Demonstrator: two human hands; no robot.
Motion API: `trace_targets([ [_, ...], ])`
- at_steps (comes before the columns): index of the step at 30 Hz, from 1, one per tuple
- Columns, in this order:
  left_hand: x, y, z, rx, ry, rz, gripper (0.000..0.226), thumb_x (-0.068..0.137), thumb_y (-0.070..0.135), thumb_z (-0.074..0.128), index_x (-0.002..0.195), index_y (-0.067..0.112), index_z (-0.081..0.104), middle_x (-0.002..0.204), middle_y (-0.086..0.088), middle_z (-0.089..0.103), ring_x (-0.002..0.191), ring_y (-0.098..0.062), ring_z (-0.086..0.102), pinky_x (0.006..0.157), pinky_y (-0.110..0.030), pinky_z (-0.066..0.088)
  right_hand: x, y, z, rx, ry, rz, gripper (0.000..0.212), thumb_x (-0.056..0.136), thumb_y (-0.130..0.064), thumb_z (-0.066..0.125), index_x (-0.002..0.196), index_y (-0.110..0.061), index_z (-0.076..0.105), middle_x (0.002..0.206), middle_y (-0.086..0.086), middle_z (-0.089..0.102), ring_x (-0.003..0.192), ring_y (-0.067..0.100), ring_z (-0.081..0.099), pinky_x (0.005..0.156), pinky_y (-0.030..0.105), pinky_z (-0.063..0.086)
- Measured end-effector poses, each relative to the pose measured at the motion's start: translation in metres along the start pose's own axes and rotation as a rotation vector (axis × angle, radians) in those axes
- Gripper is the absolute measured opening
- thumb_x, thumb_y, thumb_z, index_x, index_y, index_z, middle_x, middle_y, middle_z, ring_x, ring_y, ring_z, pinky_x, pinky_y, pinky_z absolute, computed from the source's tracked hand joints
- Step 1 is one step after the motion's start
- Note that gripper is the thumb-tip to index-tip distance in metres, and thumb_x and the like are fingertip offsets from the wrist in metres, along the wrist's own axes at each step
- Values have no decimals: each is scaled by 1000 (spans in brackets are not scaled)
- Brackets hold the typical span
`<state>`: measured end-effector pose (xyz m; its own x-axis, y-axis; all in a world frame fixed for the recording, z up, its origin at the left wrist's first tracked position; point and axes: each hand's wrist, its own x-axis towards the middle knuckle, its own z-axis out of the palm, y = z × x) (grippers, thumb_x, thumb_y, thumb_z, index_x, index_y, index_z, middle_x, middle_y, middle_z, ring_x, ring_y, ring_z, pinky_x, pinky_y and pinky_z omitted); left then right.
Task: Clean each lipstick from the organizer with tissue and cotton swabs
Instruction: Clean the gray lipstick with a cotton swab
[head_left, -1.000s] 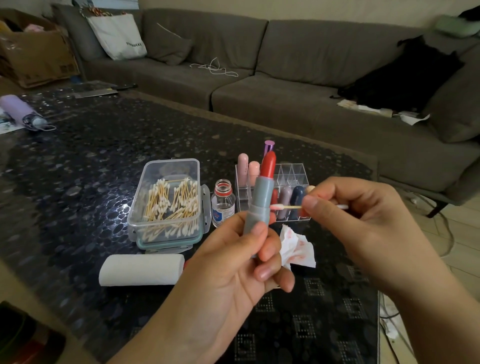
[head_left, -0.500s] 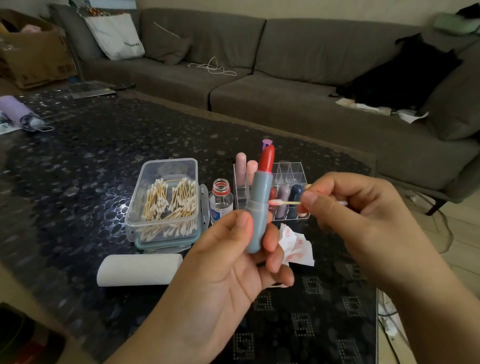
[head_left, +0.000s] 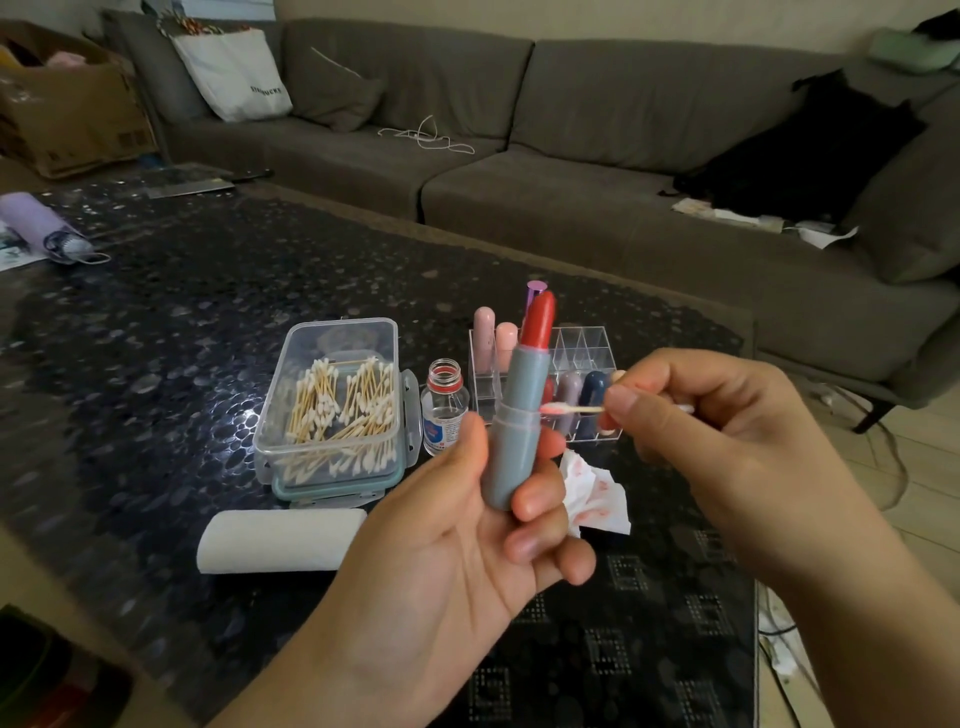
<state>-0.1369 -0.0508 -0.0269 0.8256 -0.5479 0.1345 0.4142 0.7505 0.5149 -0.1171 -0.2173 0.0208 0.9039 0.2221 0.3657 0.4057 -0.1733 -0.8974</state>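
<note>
Table: dark, pebble-patterned top. Beyond the left hand, an open clear box of cotton swabs; nearer than the box, to the left of that hand, a white tissue roll lying on its side. Between the box and the clear organizer, a small uncapped glass bottle, upright. Organizer sits beyond both hands, holding capped lipsticks: two pink at its back left, a purple-topped one behind, and a mauve and a navy one in the front row, partly hidden by the held tube and swab. Crumpled tissue with red smears lies on the table between the hands, partly covered by left fingers.

Left hand: palm up, thumb and fingers wrapped round the grey lipstick, tube upright, red bullet extended, blocking part of the organizer.

Right hand: thumb and forefinger pinch a cotton swab held level; its pink-stained tip touches the tube's right side at the collar ridge.

Grey sofa behind the table.
</note>
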Motion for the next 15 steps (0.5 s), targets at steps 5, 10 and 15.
trace_targets([
  [5,-1,-2,2,69,-5,23,15,82,21,71,94,12,66,67,-2,46,55,-12,41,60,-31,48,-2,2,6,21,-41,-28,20,77,-35,68,68,-18,67,53,2,49,52,12,39,53,16,35],
  [10,-1,-2,2,75,-13,0,8,92,20,58,93,15,64,67,-2,48,55,-11,43,61,-30,49,-2,1,4,16,-34,-20,16,77,-32,69,67,-19,67,52,1,51,53,6,43,54,14,36],
  [15,0,-2,-1,63,-20,21,22,87,26,65,99,8,66,72,-6,54,59,-15,51,63,-33,51,-1,0,0,25,-10,-3,15,77,-27,62,64,-23,69,52,-11,53,50,-1,43,52,9,37],
])
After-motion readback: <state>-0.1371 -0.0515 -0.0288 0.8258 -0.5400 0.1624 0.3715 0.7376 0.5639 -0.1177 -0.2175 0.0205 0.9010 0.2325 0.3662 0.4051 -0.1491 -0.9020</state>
